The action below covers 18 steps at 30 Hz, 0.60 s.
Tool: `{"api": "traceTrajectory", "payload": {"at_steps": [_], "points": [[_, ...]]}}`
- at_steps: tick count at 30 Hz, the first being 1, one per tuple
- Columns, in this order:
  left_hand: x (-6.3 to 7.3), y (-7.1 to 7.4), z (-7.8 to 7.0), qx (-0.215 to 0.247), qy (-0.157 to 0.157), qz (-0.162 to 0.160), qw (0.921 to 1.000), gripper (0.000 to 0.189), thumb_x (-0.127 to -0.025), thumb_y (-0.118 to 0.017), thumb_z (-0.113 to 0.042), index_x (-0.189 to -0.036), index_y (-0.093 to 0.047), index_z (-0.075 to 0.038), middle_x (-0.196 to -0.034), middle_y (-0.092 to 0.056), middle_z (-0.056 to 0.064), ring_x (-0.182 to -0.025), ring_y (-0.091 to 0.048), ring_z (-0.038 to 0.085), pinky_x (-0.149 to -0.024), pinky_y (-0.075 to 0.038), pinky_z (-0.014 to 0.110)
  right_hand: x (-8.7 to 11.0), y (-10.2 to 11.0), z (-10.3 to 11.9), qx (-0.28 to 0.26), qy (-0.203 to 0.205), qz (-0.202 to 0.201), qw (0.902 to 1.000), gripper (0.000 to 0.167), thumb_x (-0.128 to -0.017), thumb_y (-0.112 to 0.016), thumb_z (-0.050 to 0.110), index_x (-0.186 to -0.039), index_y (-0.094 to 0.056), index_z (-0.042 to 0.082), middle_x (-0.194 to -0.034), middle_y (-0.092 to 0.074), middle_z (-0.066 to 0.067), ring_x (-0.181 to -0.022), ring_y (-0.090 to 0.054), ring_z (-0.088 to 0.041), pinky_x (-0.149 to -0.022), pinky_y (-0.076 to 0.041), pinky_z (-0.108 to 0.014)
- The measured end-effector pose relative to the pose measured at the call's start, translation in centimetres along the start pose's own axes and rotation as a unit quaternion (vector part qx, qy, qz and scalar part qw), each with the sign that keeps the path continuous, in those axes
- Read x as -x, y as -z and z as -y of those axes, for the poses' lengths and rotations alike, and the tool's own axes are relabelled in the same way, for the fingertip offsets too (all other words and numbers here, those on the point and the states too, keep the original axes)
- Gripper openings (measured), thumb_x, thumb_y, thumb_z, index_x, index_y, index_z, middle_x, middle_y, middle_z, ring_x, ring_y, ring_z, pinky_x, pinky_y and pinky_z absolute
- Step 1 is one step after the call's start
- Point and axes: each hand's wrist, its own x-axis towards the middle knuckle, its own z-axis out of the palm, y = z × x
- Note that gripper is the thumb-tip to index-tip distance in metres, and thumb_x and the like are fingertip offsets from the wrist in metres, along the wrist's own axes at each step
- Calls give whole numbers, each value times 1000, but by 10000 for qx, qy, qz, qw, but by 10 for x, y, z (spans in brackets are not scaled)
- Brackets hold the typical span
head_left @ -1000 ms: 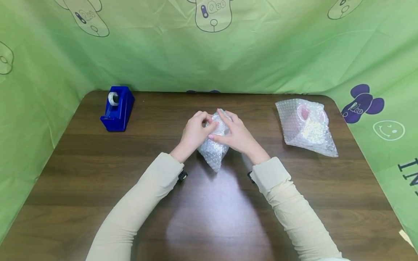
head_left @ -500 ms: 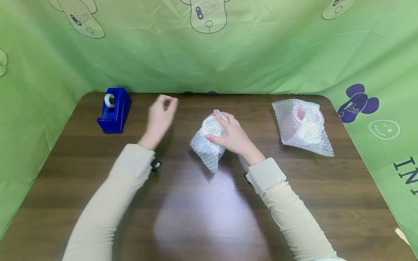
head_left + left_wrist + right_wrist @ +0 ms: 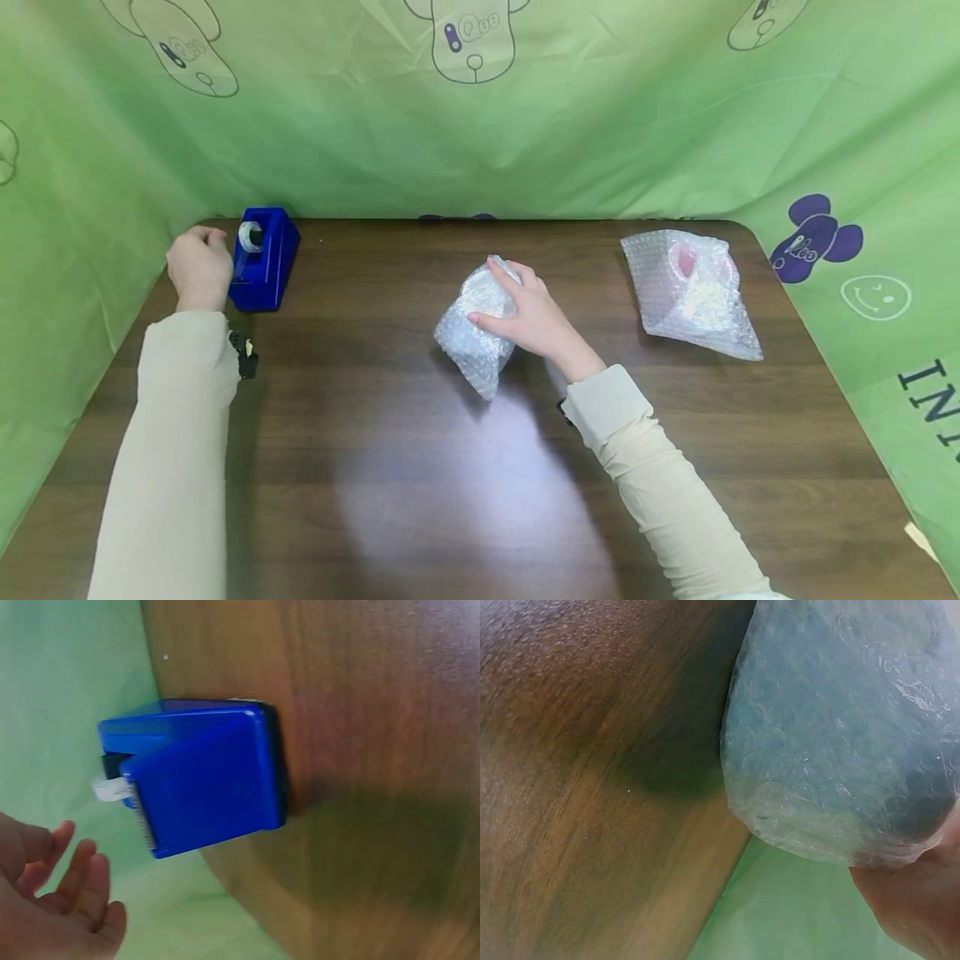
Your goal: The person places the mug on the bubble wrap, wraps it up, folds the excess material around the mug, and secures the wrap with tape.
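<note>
My right hand (image 3: 536,315) holds a bubble-wrapped bundle (image 3: 480,333) at the middle of the table, thumb and fingers spread around its upper side. What is inside the wrap cannot be made out. In the right wrist view the clear bubble wrap (image 3: 840,742) fills the upper right, with part of the hand (image 3: 919,900) at its lower edge. My left hand (image 3: 199,267) is just left of a blue tape dispenser (image 3: 266,262). In the left wrist view its fingers (image 3: 91,892) are loosely bent, apart from the dispenser's toothed edge and the white tape roll (image 3: 112,789); nothing shows between them.
A second bubble-wrap packet (image 3: 693,292) with something pink and white inside lies at the table's right back. A green printed cloth (image 3: 585,125) hangs behind and beside the brown wooden table (image 3: 360,467). A small pale strip (image 3: 921,542) shows at the right edge.
My left hand has left the bundle and moved left across the table to the tape dispenser. The bundle has turned slightly, while my right hand stays on it.
</note>
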Motion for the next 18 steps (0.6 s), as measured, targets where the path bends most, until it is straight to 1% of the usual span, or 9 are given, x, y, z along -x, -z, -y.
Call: {"api": "traceTrajectory", "payload": {"at_steps": [6,10,11,12,14,15,16,17,18], "points": [[0,1,16,-522,436,1191,9905,61,-101,-16,-35,-139,-40,5,-145,-35,32,-134,-30,52,-109,-26,61,-1,-4,1,-60,0,26,10000,86,-83,-65,53,-153,-19,29,-159,-15,-11,-144,-21,-34,-109,-33,-58],[1,2,21,-199,757,1498,9856,62,-100,-18,-39,-138,-42,4,-146,-34,30,-139,-25,47,-113,-18,62,-1,-6,2,2,-1,25,10000,87,-83,-64,53,-153,-19,28,-159,-15,-10,-144,-22,-35,-109,-34,-59],[1,3,22,-54,820,1523,9849,61,-100,-19,-39,-135,-50,-1,-146,-36,29,-141,-24,45,-114,-14,63,-1,-6,2,13,1,23,10000,87,-83,-64,53,-153,-19,27,-159,-16,-11,-144,-22,-35,-109,-34,-59],[0,4,23,119,900,1557,9836,57,-99,-21,-40,-126,-60,-8,-138,-51,22,-143,-23,43,-115,-11,64,-1,-5,3,25,3,25,10000,87,-83,-64,53,-153,-19,27,-159,-16,-11,-144,-22,-35,-109,-34,-59],[0,5,23,466,1073,1581,9805,49,-99,-26,-42,-94,-71,-23,-104,-72,3,-145,-20,37,-116,-5,64,0,-5,3,40,9,17,10000,88,-83,-65,53,-153,-19,27,-159,-16,-11,-143,-23,-36,-109,-34,-59],[0,6,23,634,1175,1563,9786,47,-98,-29,-42,-78,-68,-28,-82,-72,-6,-146,-20,35,-117,-5,62,0,-4,3,41,21,10,10000,88,-83,-65,53,-153,-19,26,-159,-16,-12,-143,-23,-36,-109,-34,-59],[0,6,22,840,1299,1513,9763,43,-98,-32,-42,-68,-61,-30,-62,-65,-14,-146,-21,32,-119,-7,57,0,-5,3,50,32,7,10000,88,-83,-65,52,-153,-19,26,-159,-16,-12,-143,-23,-36,-109,-33,-59],[0,5,20,1020,1455,1443,9735,40,-97,-35,-42,-64,-55,-30,-47,-52,-20,-145,-25,28,-121,-10,51,0,-5,3,45,39,5,10000,88,-83,-65,52,-153,-18,26,-159,-16,-12,-143,-23,-36,-109,-33,-59],[0,5,19,1159,1600,1378,9706,35,-96,-38,-42,-69,-59,-33,-45,-41,-23,-143,-29,26,-122,-14,44,0,-5,3,40,47,16,10000,88,-83,-65,52,-153,-18,27,-159,-16,-12,-144,-22,-36,-109,-33,-59]]}}
